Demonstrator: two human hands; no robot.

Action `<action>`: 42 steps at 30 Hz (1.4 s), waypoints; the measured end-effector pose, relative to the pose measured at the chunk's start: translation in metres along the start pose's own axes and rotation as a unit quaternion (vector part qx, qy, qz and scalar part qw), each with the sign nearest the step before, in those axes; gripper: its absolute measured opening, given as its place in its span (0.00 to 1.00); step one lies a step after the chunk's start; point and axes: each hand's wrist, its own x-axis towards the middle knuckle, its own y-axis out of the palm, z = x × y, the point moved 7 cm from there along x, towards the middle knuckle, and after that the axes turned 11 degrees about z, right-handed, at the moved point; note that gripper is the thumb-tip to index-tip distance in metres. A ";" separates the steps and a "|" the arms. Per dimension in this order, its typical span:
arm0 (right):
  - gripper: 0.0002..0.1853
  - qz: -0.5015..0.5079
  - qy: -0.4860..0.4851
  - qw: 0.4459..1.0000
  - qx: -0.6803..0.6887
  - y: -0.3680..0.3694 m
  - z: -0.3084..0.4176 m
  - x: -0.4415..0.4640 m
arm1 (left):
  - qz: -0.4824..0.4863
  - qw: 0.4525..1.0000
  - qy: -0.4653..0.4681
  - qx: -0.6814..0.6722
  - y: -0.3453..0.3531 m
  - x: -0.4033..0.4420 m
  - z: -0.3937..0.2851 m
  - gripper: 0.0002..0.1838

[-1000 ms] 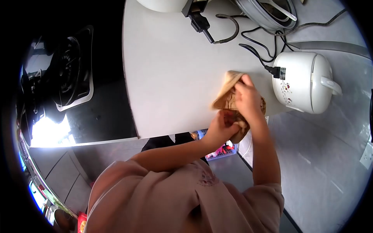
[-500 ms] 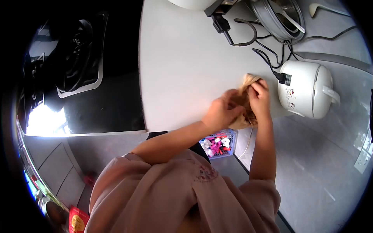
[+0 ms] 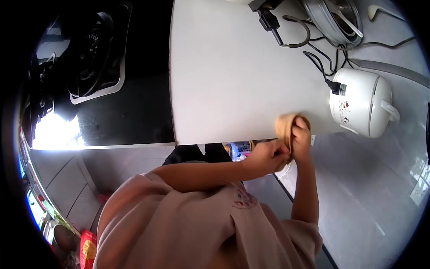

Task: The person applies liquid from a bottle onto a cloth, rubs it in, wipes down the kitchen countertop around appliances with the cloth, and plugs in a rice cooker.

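A tan, soft cloth-like item (image 3: 284,127) is bunched between my two hands near the front edge of the white counter. My right hand (image 3: 302,140) has its fingers curled into the upper part, and a loop of the material passes around them. From the left, my left hand (image 3: 265,158) comes in with fingers pinched together on the lower part. Part of the item hangs below the hands, beyond the counter edge. Its exact shape is hidden by the fingers and some blur.
A white rice cooker (image 3: 358,102) lies right of the hands, with black cables (image 3: 323,67) behind it. Metal pans (image 3: 332,22) stand at the back right. A black stove (image 3: 148,85) is at left. Below the counter is a blue basket (image 3: 241,148).
The tan item and both hands have moved down, toward the counter's front edge. Its opening, spread wide earlier, is now gathered up. My left hand has closed from loosely spread fingers. The view has shifted.
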 end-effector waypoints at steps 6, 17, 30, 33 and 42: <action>0.00 0.009 0.057 0.996 -0.073 0.015 0.014 0.050 | -0.093 0.988 -0.036 -0.121 -0.033 0.006 0.012 0.06; 0.04 0.033 0.026 0.989 -0.139 0.019 0.020 0.032 | -0.036 0.982 -0.093 -0.158 -0.022 0.001 0.021 0.08; 0.04 -0.044 0.050 0.996 0.050 -0.003 -0.016 0.008 | 0.009 0.990 -0.063 -0.126 -0.009 -0.013 0.027 0.07; 0.05 -0.052 0.153 0.987 0.013 0.004 -0.019 0.015 | -0.070 0.971 -0.093 -0.207 -0.026 -0.004 0.027 0.06; 0.12 -0.078 0.102 0.991 -0.037 -0.004 -0.013 0.004 | -0.044 0.972 -0.143 -0.179 -0.035 -0.026 0.012 0.08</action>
